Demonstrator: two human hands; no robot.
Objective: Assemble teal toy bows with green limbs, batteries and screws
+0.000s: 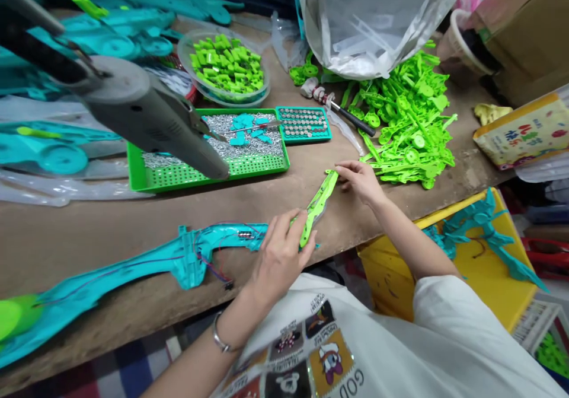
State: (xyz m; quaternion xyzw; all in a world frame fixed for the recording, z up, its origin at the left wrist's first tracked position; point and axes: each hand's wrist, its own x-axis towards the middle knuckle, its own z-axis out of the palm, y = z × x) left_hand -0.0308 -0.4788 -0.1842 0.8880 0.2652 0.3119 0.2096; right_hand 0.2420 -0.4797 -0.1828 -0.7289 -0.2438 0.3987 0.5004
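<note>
A long bright green plastic part (320, 199) slants between my hands near the table's front edge. My left hand (281, 250) has its fingers closed on the part's lower end. At the upper end, the fingertips of my right hand (359, 180) pinch the tip. Left of them lies a long teal plastic shell (146, 266) with thin red and dark wires and a metal spring in it; its right end runs under my left hand. A transparent green piece (18, 318) sits at the shell's far left end.
A grey power screwdriver (133, 110) hangs over a green tray (213, 172) of screws. Behind are a teal tray (304, 123), a bowl of green pieces (226, 66), a black-handled tool (355, 119) and a green parts pile (409, 119). A yellow bin (391, 273) stands right.
</note>
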